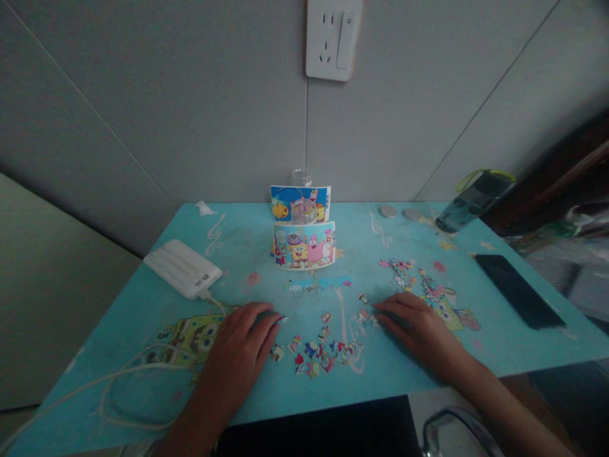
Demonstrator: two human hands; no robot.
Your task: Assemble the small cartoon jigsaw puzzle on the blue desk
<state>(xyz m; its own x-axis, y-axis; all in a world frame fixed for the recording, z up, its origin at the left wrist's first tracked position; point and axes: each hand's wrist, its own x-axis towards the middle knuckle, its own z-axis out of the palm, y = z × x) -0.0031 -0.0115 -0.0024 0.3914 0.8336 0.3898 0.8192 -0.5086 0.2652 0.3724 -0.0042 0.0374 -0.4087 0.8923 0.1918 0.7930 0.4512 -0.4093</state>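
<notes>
My left hand rests low over the table, thumb and fingers drawn together at a small puzzle piece. My right hand lies with its fingers stretched out beside a few puzzle pieces, its fingertips close to them. Between my hands, nearer to me, is a loose heap of colourful puzzle pieces. Behind it lies a joined strip of pieces. A cartoon picture card stands upright past the strip, and a second card stands behind it, next to a clear container.
More pieces are spread beyond my right hand. A white power bank with a cable lies left. At right are a black phone, a tilted bottle and two round discs. A wall socket is above.
</notes>
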